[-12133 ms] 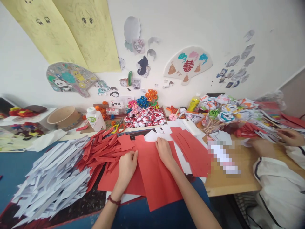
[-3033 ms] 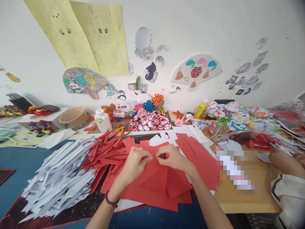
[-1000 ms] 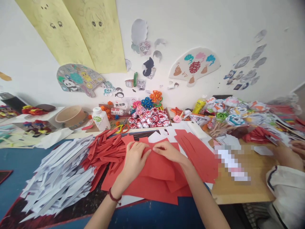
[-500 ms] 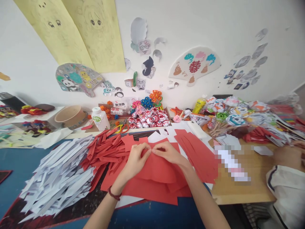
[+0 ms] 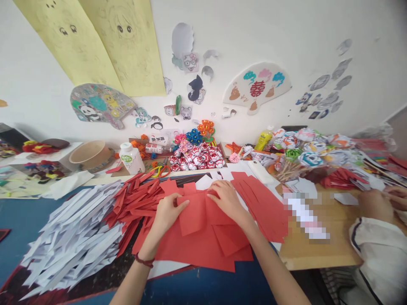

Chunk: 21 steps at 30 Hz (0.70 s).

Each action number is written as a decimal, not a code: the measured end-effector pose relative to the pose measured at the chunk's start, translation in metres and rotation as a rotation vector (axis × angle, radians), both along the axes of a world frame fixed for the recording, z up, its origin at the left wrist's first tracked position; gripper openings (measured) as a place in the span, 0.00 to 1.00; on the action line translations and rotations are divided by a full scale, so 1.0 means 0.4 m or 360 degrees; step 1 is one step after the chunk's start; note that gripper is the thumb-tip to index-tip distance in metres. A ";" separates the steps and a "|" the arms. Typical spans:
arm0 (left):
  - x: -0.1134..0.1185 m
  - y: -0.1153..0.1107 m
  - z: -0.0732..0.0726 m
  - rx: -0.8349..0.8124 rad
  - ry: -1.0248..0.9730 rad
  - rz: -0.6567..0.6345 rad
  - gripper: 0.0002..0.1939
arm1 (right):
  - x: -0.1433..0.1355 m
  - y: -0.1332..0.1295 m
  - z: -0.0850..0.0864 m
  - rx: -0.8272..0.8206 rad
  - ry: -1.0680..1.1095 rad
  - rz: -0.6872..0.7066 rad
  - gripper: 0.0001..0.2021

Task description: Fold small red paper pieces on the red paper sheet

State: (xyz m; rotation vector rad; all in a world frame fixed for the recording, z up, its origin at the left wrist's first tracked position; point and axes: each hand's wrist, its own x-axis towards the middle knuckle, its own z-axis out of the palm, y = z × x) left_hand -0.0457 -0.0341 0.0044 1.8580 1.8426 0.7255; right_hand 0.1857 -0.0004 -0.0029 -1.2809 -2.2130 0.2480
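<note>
A sheet of red paper point(image 5: 193, 218) with a crease down it is held up between my hands. My left hand point(image 5: 168, 211) pinches its upper left edge between thumb and fingers. At the upper right of the crease, my right hand point(image 5: 226, 202) grips the same sheet, its fingers bent over the top. Under it lie larger red sheets point(image 5: 190, 250), with a smaller red piece point(image 5: 231, 237) on top. Left of my left hand is a pile of folded red strips point(image 5: 140, 197), beside a big heap of folded white strips point(image 5: 79, 237).
More cut red sheets point(image 5: 262, 203) lie to the right. Red-and-white paper flowers point(image 5: 199, 157), a white bottle point(image 5: 132, 159) and scissors point(image 5: 161, 170) stand along the back. Another person's sleeve point(image 5: 380, 245) and hands are at the right, by a wooden board point(image 5: 313, 254).
My hands have moved apart from their pinch together at the top of the paper. The left hand went left, and the creased sheet now shows spread between them.
</note>
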 end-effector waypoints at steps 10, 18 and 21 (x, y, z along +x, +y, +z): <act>0.003 -0.047 -0.085 -0.0316 -0.0581 0.0261 0.22 | -0.047 0.021 -0.165 0.0104 -0.0286 -0.0364 0.08; 0.002 -0.102 -0.109 -0.0211 -0.0524 0.0362 0.18 | -0.048 0.025 -0.163 0.0113 -0.0256 -0.0351 0.08; -0.021 -0.129 -0.108 -0.0200 -0.0420 0.0330 0.16 | -0.049 0.023 -0.158 0.0110 -0.0202 -0.0350 0.09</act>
